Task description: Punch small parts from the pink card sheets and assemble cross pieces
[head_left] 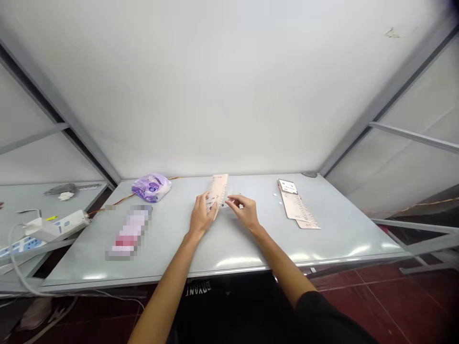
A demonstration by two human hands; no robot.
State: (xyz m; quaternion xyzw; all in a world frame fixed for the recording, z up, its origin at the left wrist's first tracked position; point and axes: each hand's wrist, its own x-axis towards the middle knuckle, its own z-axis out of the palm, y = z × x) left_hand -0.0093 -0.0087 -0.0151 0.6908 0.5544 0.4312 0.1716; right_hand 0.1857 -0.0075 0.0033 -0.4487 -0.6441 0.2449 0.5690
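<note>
A pale pink ruler (220,185) lies near the back middle of the table, slanting towards me. My left hand (201,217) is closed around its near part, with the thumb on its face. Just to the right, my right hand (245,212) has thumb and fingertips pinched together close to the ruler's right edge. Whatever is between those fingertips is too small to make out. A clear piece with small dark marks (224,205) shows between the two hands.
More pink rulers (294,208) lie overlapped on the right, with a small printed card (288,186) at their top. White bits (275,194) lie nearby. A purple soft pack (152,188), a blurred rectangular thing (129,231) and a power strip (70,223) are left.
</note>
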